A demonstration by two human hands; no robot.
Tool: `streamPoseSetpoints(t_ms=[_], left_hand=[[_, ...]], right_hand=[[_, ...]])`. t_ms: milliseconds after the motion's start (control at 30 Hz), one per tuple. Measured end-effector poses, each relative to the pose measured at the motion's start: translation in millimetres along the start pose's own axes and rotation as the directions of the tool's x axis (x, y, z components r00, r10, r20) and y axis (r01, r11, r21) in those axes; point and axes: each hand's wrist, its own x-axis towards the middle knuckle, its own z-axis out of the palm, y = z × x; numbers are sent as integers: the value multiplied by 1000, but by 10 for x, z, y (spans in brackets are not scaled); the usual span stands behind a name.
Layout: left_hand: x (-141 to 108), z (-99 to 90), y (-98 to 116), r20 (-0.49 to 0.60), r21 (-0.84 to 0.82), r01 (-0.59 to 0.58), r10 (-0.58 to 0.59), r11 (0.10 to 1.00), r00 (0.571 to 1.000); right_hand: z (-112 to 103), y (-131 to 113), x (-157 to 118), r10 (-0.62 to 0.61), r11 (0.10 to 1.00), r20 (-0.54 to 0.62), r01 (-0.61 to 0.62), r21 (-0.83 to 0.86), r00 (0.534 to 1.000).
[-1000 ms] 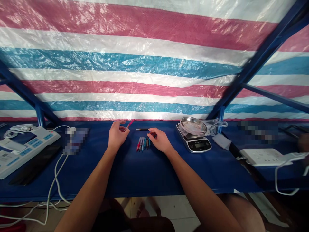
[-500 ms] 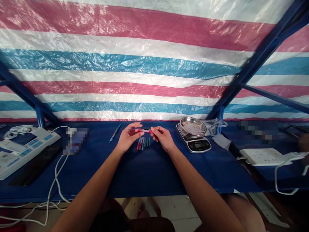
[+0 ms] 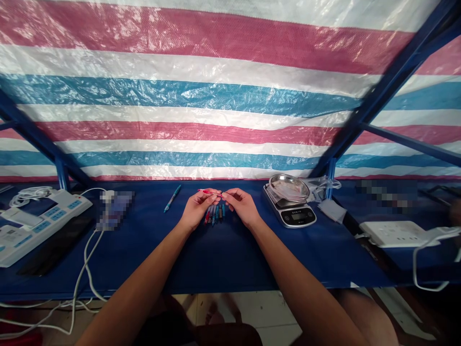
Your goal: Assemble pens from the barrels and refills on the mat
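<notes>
Between my two hands a red pen (image 3: 206, 191) is held level, a little above the blue table. My left hand (image 3: 196, 207) is closed on its middle, and the pen's red end sticks out to the left past the fingers. The fingertips of my right hand (image 3: 240, 204) pinch the other end, close beside the left fingers. Just below, several pens (image 3: 216, 214) in red, blue and grey lie side by side, partly covered by my left hand. A single blue pen (image 3: 172, 198) rests on its own to the left.
A kitchen scale (image 3: 297, 216) with a metal bowl (image 3: 289, 187) stands at right, plastic bags beside it. White power strips (image 3: 54, 216) (image 3: 396, 233) lie at both sides. Cables (image 3: 86, 259) hang over the front edge near a dark flat object (image 3: 54, 247). Striped sheeting (image 3: 201, 129) closes the back.
My left hand has moved right along the pen and closed round its middle, its fingers now meeting the right hand's. The right hand keeps its pinch.
</notes>
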Motion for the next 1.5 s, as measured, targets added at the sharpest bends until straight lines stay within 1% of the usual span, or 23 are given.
streamPoseSetpoints(t_ms=[67, 133, 300, 333, 467, 500, 633, 700, 767, 833, 1000, 1100, 1200, 1333, 1433, 1500], left_hand=[[7, -1, -9, -26, -14, -5, 4, 1000, 1000], [12, -3, -18, -43, -21, -2, 1, 1000, 999], [14, -16, -28, -25, -18, -3, 3, 1000, 1000], [13, -17, -23, -24, -22, -5, 4, 1000, 1000], [12, -13, 3, -51, -55, 4, -7, 998, 999], [13, -12, 6, -58, -59, 7, -10, 998, 998], [11, -9, 1, -47, -41, 6, -8, 999, 999], [9, -8, 0, -37, -39, -1, 0, 999, 999], [8, -6, 7, -42, -38, -7, 5, 999, 999], [8, -6, 17, -55, -33, -11, 9, 999, 998], [2, -2, 21, -46, -74, -9, 6, 997, 999], [4, 9, 24, -60, -121, 5, -12, 993, 998], [22, 1, 48, -99, -179, 31, -49, 983, 994], [58, -66, 112, -212, -222, 16, -64, 975, 975], [76, -146, 158, -296, -178, 6, -59, 984, 953], [83, -202, 173, -321, -103, 8, -41, 995, 946]], right_hand=[[7, 3, 4, -47, 999, 10, 47, 3, 999], [19, 3, 0, -56, 998, 27, 56, 12, 998], [22, 4, -13, 39, 999, 81, -41, 31, 996], [14, 7, -11, 35, 999, 79, -37, 24, 996], [-17, 12, -1, -52, 998, 52, 53, -16, 997], [-19, 7, -1, -53, 999, 52, 54, -8, 997], [-13, -18, -10, 41, 999, 68, -42, 17, 997], [-20, -16, -11, 33, 999, 65, -32, -16, 997], [-34, -3, -8, -19, 999, 63, 22, -38, 998], [-42, 10, -6, -38, 999, 66, 40, -28, 997], [-21, -10, -14, 78, 996, 75, -80, 23, 994], [-30, -23, -8, 36, 999, 66, -36, 7, 997], [-72, -1, 12, -35, 999, 50, 36, -30, 998], [-117, 48, 41, -35, 998, 0, 35, -47, 999], [-121, 62, 51, -20, 999, -47, 19, -30, 999], [-121, 62, 53, -15, 1000, -66, 14, -28, 998]])
